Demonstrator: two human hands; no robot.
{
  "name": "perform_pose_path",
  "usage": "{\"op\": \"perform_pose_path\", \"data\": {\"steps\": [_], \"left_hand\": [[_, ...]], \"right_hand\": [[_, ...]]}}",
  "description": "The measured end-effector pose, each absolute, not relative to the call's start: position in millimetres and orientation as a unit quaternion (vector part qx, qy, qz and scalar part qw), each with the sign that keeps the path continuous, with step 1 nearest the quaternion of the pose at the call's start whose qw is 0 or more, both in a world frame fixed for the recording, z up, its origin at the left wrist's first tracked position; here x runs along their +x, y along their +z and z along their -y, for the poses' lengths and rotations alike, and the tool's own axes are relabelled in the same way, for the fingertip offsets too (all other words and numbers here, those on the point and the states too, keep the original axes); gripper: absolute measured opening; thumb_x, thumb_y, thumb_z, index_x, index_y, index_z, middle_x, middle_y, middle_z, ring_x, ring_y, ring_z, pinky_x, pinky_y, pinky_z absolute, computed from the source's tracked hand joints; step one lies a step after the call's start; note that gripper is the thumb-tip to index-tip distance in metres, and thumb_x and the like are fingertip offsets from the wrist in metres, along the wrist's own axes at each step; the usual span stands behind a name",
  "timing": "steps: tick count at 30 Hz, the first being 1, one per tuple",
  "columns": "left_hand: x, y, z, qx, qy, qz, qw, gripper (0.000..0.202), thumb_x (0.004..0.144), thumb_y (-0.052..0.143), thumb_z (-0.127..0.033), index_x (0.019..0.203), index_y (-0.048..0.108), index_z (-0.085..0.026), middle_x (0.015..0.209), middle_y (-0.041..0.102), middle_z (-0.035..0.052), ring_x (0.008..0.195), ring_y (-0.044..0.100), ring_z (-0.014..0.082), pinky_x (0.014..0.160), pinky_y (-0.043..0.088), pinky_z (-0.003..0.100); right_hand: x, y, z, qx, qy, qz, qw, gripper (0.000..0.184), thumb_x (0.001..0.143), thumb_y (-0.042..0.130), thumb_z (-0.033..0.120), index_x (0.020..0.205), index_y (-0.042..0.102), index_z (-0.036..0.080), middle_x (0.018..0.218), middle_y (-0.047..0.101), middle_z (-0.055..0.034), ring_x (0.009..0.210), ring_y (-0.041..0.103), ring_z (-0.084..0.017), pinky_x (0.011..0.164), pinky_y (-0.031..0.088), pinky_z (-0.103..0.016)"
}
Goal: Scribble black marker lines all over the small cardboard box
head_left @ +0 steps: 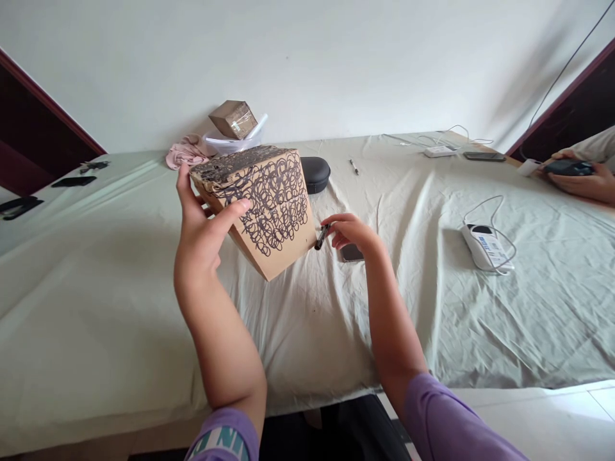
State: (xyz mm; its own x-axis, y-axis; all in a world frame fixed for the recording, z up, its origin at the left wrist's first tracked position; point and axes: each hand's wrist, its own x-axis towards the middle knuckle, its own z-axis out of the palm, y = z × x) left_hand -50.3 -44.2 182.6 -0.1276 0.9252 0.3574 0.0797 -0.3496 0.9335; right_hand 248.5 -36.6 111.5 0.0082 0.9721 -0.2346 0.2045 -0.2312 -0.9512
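In the head view, a cardboard box (262,205) covered with black scribbled loops is held tilted above the cloth-covered table (96,307) by the left hand (202,237); the fingers are wrapped behind its left edge and the thumb is pressed across its front face. A black marker (321,236) is pinched in the closed fingertips of the right hand (353,232), just right of the box, its tip close to the box's lower right edge. A dark phone (352,253) is seen lying on the table just under that hand. Behind the box, a black oval case (314,174) is partly hidden, and a clear bowl (229,142) with a smaller box (233,119) in it stands further back. Well right of the box, a white device with cable (485,246) is laid, and another person's hand (579,179) holds a dark object at the far edge.
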Motion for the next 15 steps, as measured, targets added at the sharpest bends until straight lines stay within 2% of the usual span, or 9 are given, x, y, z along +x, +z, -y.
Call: {"op": "perform_pose_path", "data": {"steps": [2, 5, 7, 9, 12, 15], "left_hand": [[-49.4, 183.9, 44.9, 0.550, 0.605, -0.450, 0.358, 0.126, 0.066, 0.093, -0.031, 0.169, 0.021, -0.035, 0.172, 0.045, 0.0115, 0.144, 0.058, 0.0334, 0.120, 0.050, 0.053], [-49.2, 184.8, 45.4, 0.541, 0.609, -0.452, 0.365, 0.117, 0.070, 0.092, -0.035, 0.166, 0.025, -0.038, 0.172, 0.045, 0.0088, 0.143, 0.059, 0.0313, 0.119, 0.051, 0.049], [-49.6, 185.2, 45.5, 0.537, 0.611, -0.453, 0.365, 0.111, 0.072, 0.091, -0.038, 0.164, 0.029, -0.039, 0.170, 0.048, 0.0076, 0.144, 0.059, 0.0310, 0.119, 0.052, 0.048], [-49.7, 185.9, 45.7, 0.529, 0.610, -0.459, 0.370, 0.108, 0.074, 0.089, -0.039, 0.163, 0.030, -0.039, 0.168, 0.050, 0.0075, 0.146, 0.058, 0.0309, 0.119, 0.052, 0.048], [-48.1, 187.8, 46.6, 0.513, 0.604, -0.468, 0.390, 0.103, 0.076, 0.088, -0.043, 0.161, 0.031, -0.038, 0.168, 0.049, 0.0077, 0.148, 0.056, 0.0323, 0.116, 0.055, 0.050], [-45.0, 189.2, 47.2, 0.501, 0.598, -0.477, 0.405, 0.093, 0.074, 0.088, -0.050, 0.153, 0.041, -0.033, 0.165, 0.053, 0.0087, 0.143, 0.060, 0.0357, 0.113, 0.057, 0.057]], "right_hand": [[252.3, 116.7, 40.1, -0.554, 0.482, 0.508, 0.451, 0.038, 0.069, 0.060, 0.013, 0.105, 0.071, 0.020, 0.085, 0.074, -0.0018, 0.060, 0.065, -0.014, 0.057, 0.053, -0.028], [254.5, 120.5, 41.4, -0.522, 0.359, 0.563, 0.531, 0.032, 0.070, 0.067, 0.017, 0.102, 0.067, 0.023, 0.078, 0.062, 0.0041, 0.066, 0.059, -0.013, 0.063, 0.048, -0.028], [251.7, 123.0, 41.3, -0.500, 0.277, 0.582, 0.579, 0.023, 0.076, 0.074, 0.026, 0.097, 0.064, 0.025, 0.072, 0.049, 0.0067, 0.067, 0.052, -0.013, 0.067, 0.046, -0.029], [244.6, 127.2, 43.1, -0.474, 0.230, 0.577, 0.624, 0.023, 0.086, 0.076, 0.040, 0.090, 0.059, 0.026, 0.068, 0.041, 0.0067, 0.064, 0.044, -0.013, 0.067, 0.043, -0.030], [225.9, 135.5, 52.0, -0.424, 0.222, 0.550, 0.685, 0.036, 0.100, 0.062, 0.059, 0.085, 0.054, 0.027, 0.067, 0.037, 0.0049, 0.059, 0.039, -0.013, 0.060, 0.038, -0.031], [201.3, 140.5, 64.6, -0.369, 0.238, 0.533, 0.723, 0.038, 0.103, 0.051, 0.067, 0.107, 0.060, 0.030, 0.070, 0.039, 0.0041, 0.057, 0.041, -0.015, 0.056, 0.038, -0.032]]}}
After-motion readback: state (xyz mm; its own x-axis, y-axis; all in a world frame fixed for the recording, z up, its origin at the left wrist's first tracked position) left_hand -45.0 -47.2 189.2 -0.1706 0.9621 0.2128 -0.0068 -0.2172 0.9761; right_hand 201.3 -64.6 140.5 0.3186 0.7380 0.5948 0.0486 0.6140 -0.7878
